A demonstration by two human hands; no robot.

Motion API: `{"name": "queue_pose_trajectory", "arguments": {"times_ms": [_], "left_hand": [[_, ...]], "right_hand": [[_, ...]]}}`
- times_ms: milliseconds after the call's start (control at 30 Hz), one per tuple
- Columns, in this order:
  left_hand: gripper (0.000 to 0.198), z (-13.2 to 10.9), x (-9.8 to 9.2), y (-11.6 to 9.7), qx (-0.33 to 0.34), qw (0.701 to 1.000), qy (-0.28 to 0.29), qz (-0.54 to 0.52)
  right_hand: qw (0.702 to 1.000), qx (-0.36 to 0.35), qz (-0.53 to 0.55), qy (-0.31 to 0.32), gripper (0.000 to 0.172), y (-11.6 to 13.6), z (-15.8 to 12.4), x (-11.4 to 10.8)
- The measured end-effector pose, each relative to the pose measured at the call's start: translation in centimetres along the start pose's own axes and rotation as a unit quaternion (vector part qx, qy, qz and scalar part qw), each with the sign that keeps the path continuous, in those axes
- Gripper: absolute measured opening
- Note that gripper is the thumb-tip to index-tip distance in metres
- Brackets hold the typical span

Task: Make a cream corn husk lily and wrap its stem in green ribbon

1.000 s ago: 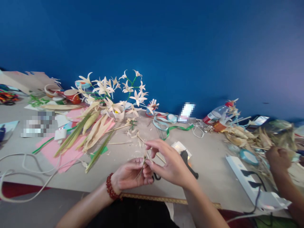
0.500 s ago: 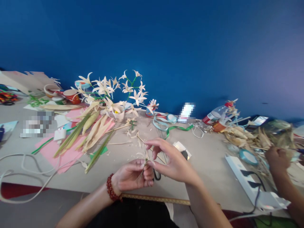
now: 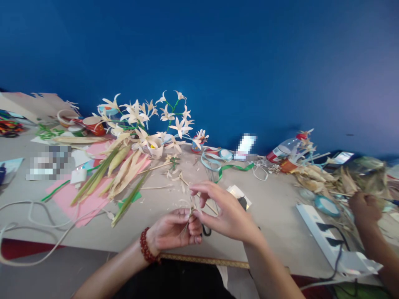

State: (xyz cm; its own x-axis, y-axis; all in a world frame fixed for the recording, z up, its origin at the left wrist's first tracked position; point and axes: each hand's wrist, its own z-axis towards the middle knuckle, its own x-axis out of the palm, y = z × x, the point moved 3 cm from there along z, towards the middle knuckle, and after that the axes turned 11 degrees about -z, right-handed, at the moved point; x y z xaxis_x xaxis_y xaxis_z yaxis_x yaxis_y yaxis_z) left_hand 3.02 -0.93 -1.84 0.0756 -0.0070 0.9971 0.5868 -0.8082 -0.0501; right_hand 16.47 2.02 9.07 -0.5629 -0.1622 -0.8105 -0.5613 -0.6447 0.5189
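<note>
My left hand [image 3: 177, 228], with a red bead bracelet at the wrist, is closed around the thin stem of a small pale corn-husk flower [image 3: 191, 206]. My right hand [image 3: 222, 209] curls over that flower from the right. Its thumb touches the flower's base and the index finger arches beside the upper petals. Part of the flower is hidden by the fingers. Just behind my hands lie a thin stick [image 3: 184, 179] and small husk scraps. A dark looped handle [image 3: 206, 231] shows under my right hand.
Finished husk flowers [image 3: 179, 128] stand in cups at the back. Corn husks [image 3: 126, 174] lie on pink paper [image 3: 67, 203] to the left. Green ribbon [image 3: 235, 167] lies behind. At right are a power strip [image 3: 324, 236] and another person's hand [image 3: 364, 207].
Almost nothing differs. My right fingers have shifted very slightly at the flower, while my left hand keeps its hold.
</note>
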Motion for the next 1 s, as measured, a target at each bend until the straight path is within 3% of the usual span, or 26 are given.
{"name": "queue_pose_trajectory", "arguments": {"times_ms": [767, 900, 1000], "left_hand": [[0.009, 0.0, -0.2, 0.0, 0.002, 1.0, 0.009, -0.003], [0.011, 0.0, -0.5, -0.2, 0.032, 0.999, 0.018, 0.039], [0.015, -0.1, -0.7, -0.7, 0.057, 0.994, 0.021, 0.094]], "right_hand": [[0.999, 0.009, 0.048, 0.001, 0.056, -0.3, -0.2, 0.4], [0.996, 0.016, 0.087, -0.024, 0.059, -0.8, -1.2, 0.5], [0.988, 0.059, 0.135, -0.05, 0.05, -1.8, -2.3, 1.4]]}}
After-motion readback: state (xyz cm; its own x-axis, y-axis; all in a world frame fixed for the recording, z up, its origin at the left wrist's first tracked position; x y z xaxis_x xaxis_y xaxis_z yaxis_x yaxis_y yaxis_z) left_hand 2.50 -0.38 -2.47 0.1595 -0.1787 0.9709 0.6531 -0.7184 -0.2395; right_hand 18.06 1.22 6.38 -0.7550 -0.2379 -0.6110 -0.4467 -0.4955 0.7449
